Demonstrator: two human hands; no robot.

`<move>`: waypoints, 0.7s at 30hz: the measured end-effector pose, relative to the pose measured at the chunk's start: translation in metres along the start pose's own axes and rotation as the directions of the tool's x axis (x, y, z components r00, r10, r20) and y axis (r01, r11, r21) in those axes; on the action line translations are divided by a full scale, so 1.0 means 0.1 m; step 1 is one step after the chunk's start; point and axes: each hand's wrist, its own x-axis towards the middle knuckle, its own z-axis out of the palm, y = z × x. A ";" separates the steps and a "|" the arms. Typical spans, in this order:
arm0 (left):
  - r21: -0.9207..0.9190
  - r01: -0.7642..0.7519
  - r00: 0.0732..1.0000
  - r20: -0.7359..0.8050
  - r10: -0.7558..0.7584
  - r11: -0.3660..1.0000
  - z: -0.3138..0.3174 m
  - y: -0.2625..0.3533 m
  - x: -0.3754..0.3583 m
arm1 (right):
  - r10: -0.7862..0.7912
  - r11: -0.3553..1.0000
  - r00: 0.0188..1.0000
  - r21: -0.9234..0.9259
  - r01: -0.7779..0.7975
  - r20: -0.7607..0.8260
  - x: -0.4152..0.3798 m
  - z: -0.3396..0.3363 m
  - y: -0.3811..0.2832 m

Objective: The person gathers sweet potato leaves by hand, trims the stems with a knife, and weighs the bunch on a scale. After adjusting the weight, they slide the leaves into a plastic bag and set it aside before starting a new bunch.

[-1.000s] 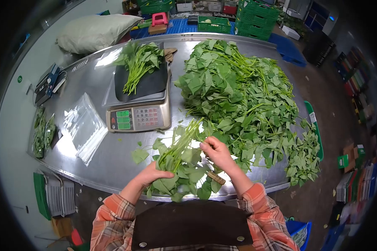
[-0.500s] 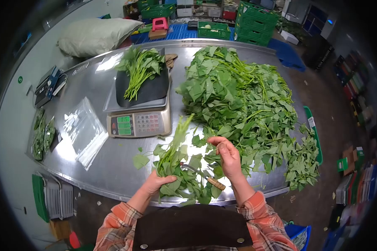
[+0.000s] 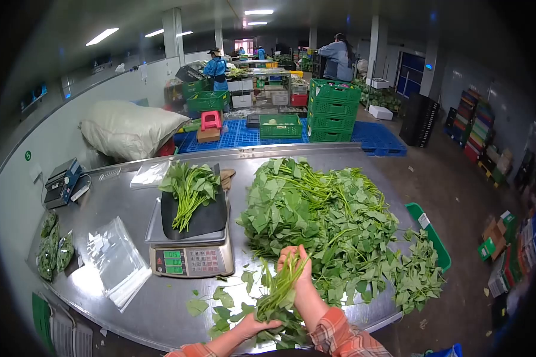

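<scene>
My left hand (image 3: 251,328) is closed round the leafy part of a bunch of leafy greens (image 3: 277,296), low at the table's near edge. Higher up, my right hand (image 3: 302,278) curls its fingers round the stem ends of that bunch. A large heap of leafy greens (image 3: 327,217) lies just beyond my right hand. To the left stands a digital scale (image 3: 203,260), with another bunch of greens (image 3: 190,190) lying on the black sheet (image 3: 211,227) on its pan. Loose leaves (image 3: 223,297) are scattered beside my left hand.
Clear plastic bags (image 3: 118,259) and bagged greens (image 3: 55,247) are on the left of the metal table (image 3: 161,321). A second device (image 3: 65,181) sits near the wall. Behind are a big white sack (image 3: 131,128) and stacked green crates (image 3: 332,110). Other people work farther back.
The view has tilted up, showing the room and other people. My right hand has moved onto the stem ends of the bunch. The wooden-handled hooked tool no longer shows.
</scene>
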 end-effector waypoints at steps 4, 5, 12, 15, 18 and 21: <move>-0.077 -0.047 0.999 0.019 0.049 0.996 0.09 0.20 0.06 | -0.227 0.946 0.963 -0.268 0.183 -0.145 0.15 -0.08 -0.03; -0.067 -0.077 0.997 -0.026 0.075 0.995 0.00 0.20 0.02 | -0.348 0.891 0.936 -0.332 0.311 -0.057 0.09 -0.05 -0.10; -0.474 0.019 0.999 -0.015 -0.030 0.880 -0.77 0.40 -0.44 | -0.334 0.681 0.906 -0.597 0.423 0.261 -0.27 -0.20 -0.88; -0.421 -0.014 0.996 -0.084 -0.023 0.907 -0.73 0.44 -0.51 | -0.024 0.307 0.957 -0.909 0.282 0.289 -0.61 -0.05 -0.49; -0.369 0.073 0.997 0.017 -0.072 0.927 -0.76 0.34 -0.50 | 0.161 0.057 0.959 -0.972 0.228 0.235 -0.72 -0.06 0.06; -0.212 0.086 0.993 -0.065 -0.102 0.973 -0.45 0.46 -0.49 | 0.146 -0.086 0.962 -0.966 0.245 0.231 -0.59 -0.22 0.32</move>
